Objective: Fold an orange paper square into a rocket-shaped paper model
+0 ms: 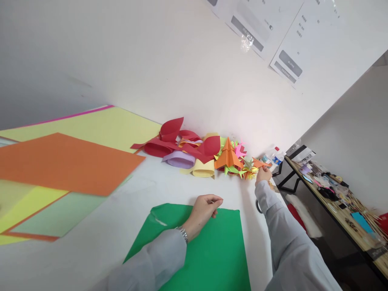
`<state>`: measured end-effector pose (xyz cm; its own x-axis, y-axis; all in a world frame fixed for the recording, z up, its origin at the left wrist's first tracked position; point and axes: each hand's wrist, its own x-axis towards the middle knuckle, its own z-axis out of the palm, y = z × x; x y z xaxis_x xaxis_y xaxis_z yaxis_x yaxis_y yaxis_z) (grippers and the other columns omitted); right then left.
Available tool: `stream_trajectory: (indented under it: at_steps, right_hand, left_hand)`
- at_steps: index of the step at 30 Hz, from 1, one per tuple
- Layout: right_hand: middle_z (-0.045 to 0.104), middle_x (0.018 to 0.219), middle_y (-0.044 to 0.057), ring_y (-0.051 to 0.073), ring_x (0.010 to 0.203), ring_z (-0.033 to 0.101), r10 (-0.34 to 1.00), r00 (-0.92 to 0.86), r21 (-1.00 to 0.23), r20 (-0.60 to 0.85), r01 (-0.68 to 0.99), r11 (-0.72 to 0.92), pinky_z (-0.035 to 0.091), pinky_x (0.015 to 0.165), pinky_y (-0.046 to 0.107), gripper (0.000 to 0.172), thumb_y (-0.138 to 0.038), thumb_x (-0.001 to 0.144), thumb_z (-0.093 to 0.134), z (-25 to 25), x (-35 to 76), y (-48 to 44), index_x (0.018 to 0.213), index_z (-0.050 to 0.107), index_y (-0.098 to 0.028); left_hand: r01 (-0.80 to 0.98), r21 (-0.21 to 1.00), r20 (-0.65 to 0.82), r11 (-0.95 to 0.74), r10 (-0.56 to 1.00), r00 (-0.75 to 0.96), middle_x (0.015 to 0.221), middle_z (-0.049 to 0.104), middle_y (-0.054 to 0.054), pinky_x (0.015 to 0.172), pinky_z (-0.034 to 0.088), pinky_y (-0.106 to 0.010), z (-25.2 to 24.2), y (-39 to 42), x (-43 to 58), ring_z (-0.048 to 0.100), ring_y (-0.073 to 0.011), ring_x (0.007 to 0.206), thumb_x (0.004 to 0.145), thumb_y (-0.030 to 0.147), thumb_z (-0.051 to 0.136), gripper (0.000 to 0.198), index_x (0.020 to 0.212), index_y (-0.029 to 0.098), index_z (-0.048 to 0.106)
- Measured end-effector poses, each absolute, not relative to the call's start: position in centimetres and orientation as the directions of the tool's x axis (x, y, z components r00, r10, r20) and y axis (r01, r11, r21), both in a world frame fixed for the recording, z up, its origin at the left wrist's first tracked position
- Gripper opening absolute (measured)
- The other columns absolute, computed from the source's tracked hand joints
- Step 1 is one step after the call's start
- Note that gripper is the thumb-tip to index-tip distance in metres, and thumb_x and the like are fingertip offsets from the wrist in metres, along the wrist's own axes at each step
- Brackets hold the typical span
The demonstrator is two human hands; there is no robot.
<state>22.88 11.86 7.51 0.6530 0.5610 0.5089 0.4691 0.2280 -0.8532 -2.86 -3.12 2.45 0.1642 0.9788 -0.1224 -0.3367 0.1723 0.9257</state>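
Observation:
My left hand (203,215) is over the far part of a green sheet (218,250), its fingers curled in and thumb near the index finger. Nothing shows in it. My right hand (263,175) reaches to the far right of the table, fingers pinched on an orange folded paper (260,163). Left of it is a heap of folded paper pieces, with an orange paper plane (228,157) on top and a pink piece (240,150) behind. Farther left are rolled papers in red (209,148), purple (180,159) and pale yellow (203,169).
Large orange (69,161) and yellow sheets (130,123) lie at the left. Two bottles (273,157) stand by the right hand. A black ring-shaped object (258,206) is beside the right sleeve. Across a gap, a cluttered wooden table (339,206) runs along the right.

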Motion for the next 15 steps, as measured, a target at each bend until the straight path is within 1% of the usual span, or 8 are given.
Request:
stream_trajectory:
  at_steps: [4,8,12,15]
  right_hand:
    - [0.061,0.056,0.001,0.016,0.063,0.056,0.55,0.702,-0.888,0.453,0.409,0.21,0.042,0.056,0.024,0.018,-0.027,0.064,0.057,8.4,22.7,13.1,0.071,0.064,-0.012]
    - [0.06,0.057,0.001,0.016,0.063,0.055,0.587,0.709,-0.919,0.392,0.332,0.213,0.042,0.054,0.024,0.017,-0.028,0.065,0.057,10.5,23.1,14.0,0.072,0.062,-0.013]
    - [0.06,0.06,-0.001,0.013,0.058,0.054,0.684,0.669,-0.956,0.292,0.215,0.198,0.039,0.048,0.023,0.019,-0.03,0.066,0.06,12.7,24.0,14.3,0.077,0.059,-0.015]
    - [0.061,0.063,-0.001,0.012,0.055,0.055,0.784,0.582,-0.977,0.215,0.131,0.171,0.039,0.046,0.022,0.017,-0.029,0.067,0.062,13.6,24.7,14.2,0.077,0.056,-0.016]
  left_hand:
    - [-0.344,0.922,-0.129,0.178,0.979,0.16,0.041,0.052,0.003,0.041,0.038,-0.023,2.4,-3.0,-2.8,0.047,-0.0106,0.039,0.056,0.034,0.072,0.025,0.066,0.012,0.067]
    - [-0.347,0.92,-0.134,0.185,0.977,0.165,0.041,0.053,0.002,0.041,0.038,-0.023,2.4,-3.0,-2.9,0.046,-0.0107,0.039,0.056,0.036,0.072,0.026,0.066,0.012,0.067]
    - [-0.337,0.921,-0.141,0.194,0.975,0.173,0.041,0.053,0.002,0.043,0.038,-0.023,2.6,-3.0,-3.0,0.047,-0.011,0.04,0.057,0.038,0.071,0.029,0.069,0.012,0.068]
    - [-0.336,0.92,-0.151,0.203,0.973,0.175,0.041,0.053,0.002,0.044,0.038,-0.024,2.5,-2.8,-3.1,0.047,-0.0113,0.041,0.056,0.04,0.071,0.031,0.069,0.012,0.067]
